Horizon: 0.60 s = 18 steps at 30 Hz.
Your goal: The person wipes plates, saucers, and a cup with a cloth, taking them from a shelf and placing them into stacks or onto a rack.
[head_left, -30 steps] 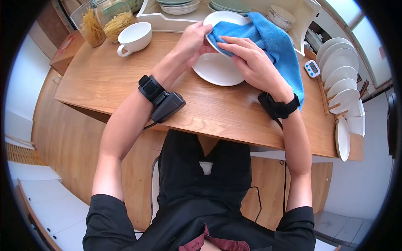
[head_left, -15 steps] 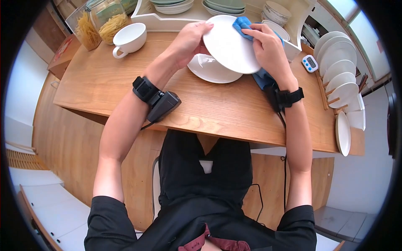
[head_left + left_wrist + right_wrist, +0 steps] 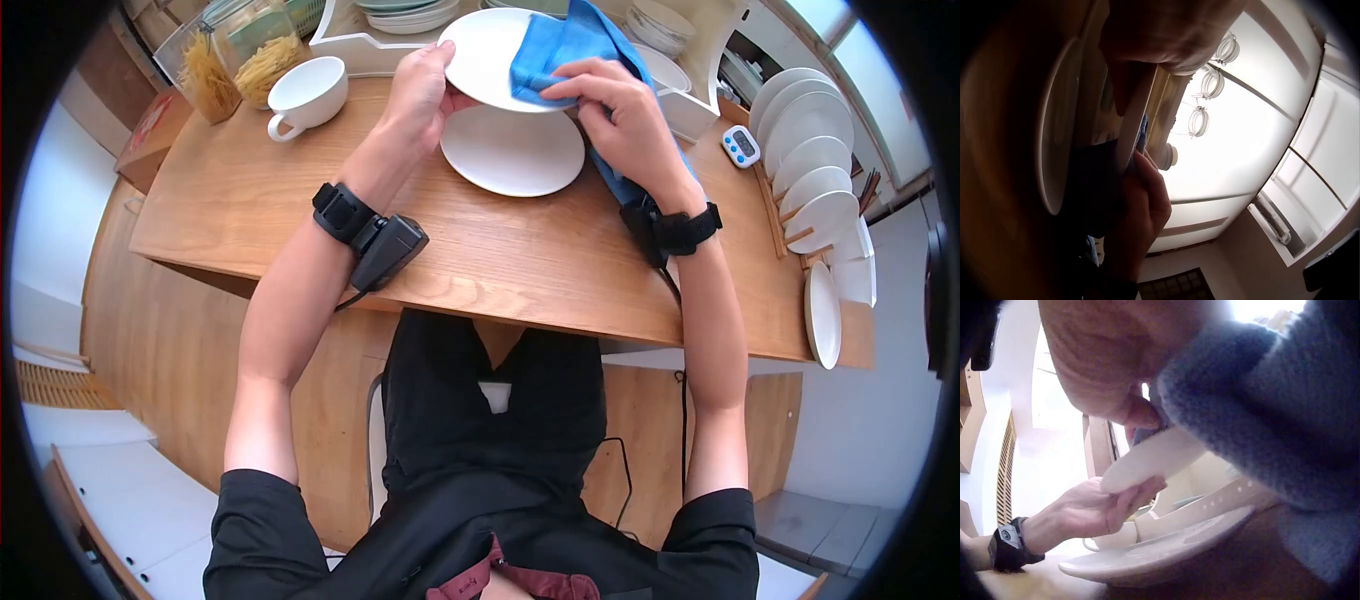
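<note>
In the head view, the left hand [image 3: 418, 98] gripped the rim of the raised plate [image 3: 482, 62], its thumb on the upper face. That plate was tilted above the far side of the lower plate [image 3: 512, 152], which lay on the wooden table [image 3: 470, 250]. The right hand [image 3: 622, 118] had its fingers bent round the blue cloth [image 3: 565, 52] and pressed it against the raised plate. Left of the lower plate stood a white cup [image 3: 308, 92]; well to its right were a timer [image 3: 740, 147] and, farther out, a row of upright plates [image 3: 812, 150].

In the left wrist view, the raised plate showed edge-on, apart from the lower plate, with the right hand at its edge. That view was dark, but the cloth seemed to hang there too.

In the right wrist view, the left hand's fingers supported the raised plate from below, above the lower plate, while the cloth covered part of it.
</note>
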Tool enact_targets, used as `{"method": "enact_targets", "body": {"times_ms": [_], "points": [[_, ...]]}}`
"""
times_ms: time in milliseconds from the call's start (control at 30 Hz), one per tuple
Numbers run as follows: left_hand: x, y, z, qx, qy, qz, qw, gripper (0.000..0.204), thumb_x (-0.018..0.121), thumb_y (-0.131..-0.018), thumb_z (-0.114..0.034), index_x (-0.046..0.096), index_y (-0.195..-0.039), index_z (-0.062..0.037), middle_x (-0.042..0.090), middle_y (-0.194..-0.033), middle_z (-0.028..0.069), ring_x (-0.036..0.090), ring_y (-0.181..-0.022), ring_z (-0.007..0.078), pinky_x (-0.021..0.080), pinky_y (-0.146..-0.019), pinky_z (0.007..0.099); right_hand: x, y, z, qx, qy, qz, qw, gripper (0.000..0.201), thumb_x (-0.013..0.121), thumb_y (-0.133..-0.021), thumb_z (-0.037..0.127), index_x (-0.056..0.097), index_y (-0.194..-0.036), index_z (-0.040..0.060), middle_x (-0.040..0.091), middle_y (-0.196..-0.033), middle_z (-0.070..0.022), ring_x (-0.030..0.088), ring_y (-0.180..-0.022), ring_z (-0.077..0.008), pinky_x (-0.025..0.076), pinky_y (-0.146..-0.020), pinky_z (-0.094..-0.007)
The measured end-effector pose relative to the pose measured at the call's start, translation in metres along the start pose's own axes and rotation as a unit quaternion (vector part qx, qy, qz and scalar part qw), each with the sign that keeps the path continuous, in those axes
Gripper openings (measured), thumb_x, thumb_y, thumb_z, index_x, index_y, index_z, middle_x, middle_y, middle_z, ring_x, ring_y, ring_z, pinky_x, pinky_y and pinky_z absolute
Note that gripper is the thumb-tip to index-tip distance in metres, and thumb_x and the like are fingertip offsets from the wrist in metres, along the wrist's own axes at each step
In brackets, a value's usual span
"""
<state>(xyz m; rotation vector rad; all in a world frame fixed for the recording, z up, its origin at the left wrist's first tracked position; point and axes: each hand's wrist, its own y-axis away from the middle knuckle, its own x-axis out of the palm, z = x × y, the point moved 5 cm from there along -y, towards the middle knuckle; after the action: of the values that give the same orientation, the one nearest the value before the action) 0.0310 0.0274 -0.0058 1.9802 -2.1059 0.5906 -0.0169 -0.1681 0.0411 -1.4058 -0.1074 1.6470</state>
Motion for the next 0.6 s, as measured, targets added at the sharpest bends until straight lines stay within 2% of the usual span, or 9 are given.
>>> {"method": "enact_targets", "body": {"times_ms": [67,100,133,200,267,333,400,533,600], "points": [[-0.001,0.001,-0.002,-0.004,0.002,-0.001,1.000,0.036,0.041,-0.103,-0.023,0.047,-0.125,0.0046,0.061,-0.117,0.0139,0.064,-0.102,0.0211,0.056,-0.088,0.0393,-0.013,0.000,-0.010,-0.028,0.067,-0.117,0.990,0.032,0.051,-0.081,-0.004,0.074,-0.099,0.0087,0.061,-0.122,-0.0149,0.056,-0.113,-0.0315,0.044,-0.098,-0.0364],[0.001,0.001,-0.004,-0.002,0.008,0.016,1.000,0.036,0.041,-0.103,-0.023,0.047,-0.125,0.0046,0.061,-0.117,0.0137,0.064,-0.103,0.0207,0.056,-0.089,0.0384,-0.013,-0.001,-0.021,0.017,0.022,-0.136,0.990,0.031,0.048,-0.088,0.001,0.072,-0.106,0.0085,0.055,-0.132,-0.0172,0.052,-0.121,-0.0305,0.039,-0.103,-0.0354],[0.003,0.000,-0.005,0.000,0.015,0.032,0.999,0.036,0.041,-0.103,-0.022,0.047,-0.125,0.0046,0.061,-0.116,0.0136,0.064,-0.103,0.0204,0.056,-0.090,0.0374,-0.012,-0.001,-0.023,0.017,0.023,-0.136,0.990,0.031,0.048,-0.088,0.001,0.072,-0.106,0.0085,0.055,-0.132,-0.0172,0.052,-0.121,-0.0305,0.039,-0.103,-0.0354],[0.006,0.002,-0.005,-0.001,-0.006,0.056,0.998,0.036,0.041,-0.102,-0.022,0.047,-0.125,0.0046,0.061,-0.116,0.0134,0.064,-0.103,0.0197,0.056,-0.090,0.0362,-0.011,0.001,-0.034,0.083,-0.139,-0.155,0.974,0.032,0.046,-0.092,0.006,0.068,-0.116,0.0060,0.052,-0.135,-0.0181,0.051,-0.122,-0.0271,0.035,-0.105,-0.0319],[0.010,0.004,-0.004,-0.005,-0.028,0.080,0.996,0.035,0.041,-0.102,-0.022,0.047,-0.125,0.0046,0.061,-0.116,0.0133,0.064,-0.103,0.0189,0.056,-0.091,0.0351,-0.010,0.001,-0.030,0.107,-0.172,-0.132,0.970,0.034,0.044,-0.094,0.008,0.064,-0.122,0.0031,0.055,-0.131,-0.0158,0.051,-0.120,-0.0220,0.034,-0.105,-0.0280],[0.011,0.005,-0.003,-0.022,-0.043,0.097,0.994,0.035,0.043,-0.102,-0.021,0.047,-0.125,0.0045,0.061,-0.116,0.0128,0.064,-0.103,0.0178,0.056,-0.091,0.0344,-0.011,0.005,-0.035,0.206,-0.315,-0.134,0.917,0.034,0.044,-0.094,0.009,0.065,-0.121,0.0041,0.057,-0.126,-0.0131,0.052,-0.117,-0.0193,0.035,-0.104,-0.0259],[0.009,0.005,-0.003,-0.026,-0.039,0.104,0.993,0.035,0.043,-0.102,-0.021,0.047,-0.125,0.0046,0.061,-0.115,0.0125,0.064,-0.103,0.0176,0.056,-0.091,0.0342,-0.012,0.005,-0.036,0.200,-0.346,-0.140,0.906,0.037,0.042,-0.094,0.011,0.061,-0.126,0.0048,0.059,-0.123,-0.0119,0.055,-0.114,-0.0175,0.039,-0.101,-0.0250],[0.006,0.000,0.000,-0.032,-0.016,0.093,0.995,0.035,0.044,-0.101,-0.020,0.047,-0.126,0.0046,0.061,-0.115,0.0117,0.064,-0.101,0.0168,0.055,-0.090,0.0327,-0.015,0.002,-0.031,0.215,-0.469,-0.179,0.838,0.042,0.041,-0.101,0.023,0.048,-0.137,0.0035,0.057,-0.131,-0.0124,0.059,-0.115,-0.0186,0.048,-0.100,-0.0301],[0.008,0.001,0.000,-0.023,-0.016,0.087,0.996,0.033,0.042,-0.102,-0.019,0.048,-0.124,0.0039,0.061,-0.114,0.0116,0.064,-0.099,0.0162,0.056,-0.087,0.0315,-0.007,0.008,-0.044,0.279,-0.567,-0.171,0.756,0.045,0.039,-0.103,0.031,0.048,-0.135,0.0014,0.059,-0.129,-0.0117,0.062,-0.110,-0.0205,0.050,-0.098,-0.0327]]}}
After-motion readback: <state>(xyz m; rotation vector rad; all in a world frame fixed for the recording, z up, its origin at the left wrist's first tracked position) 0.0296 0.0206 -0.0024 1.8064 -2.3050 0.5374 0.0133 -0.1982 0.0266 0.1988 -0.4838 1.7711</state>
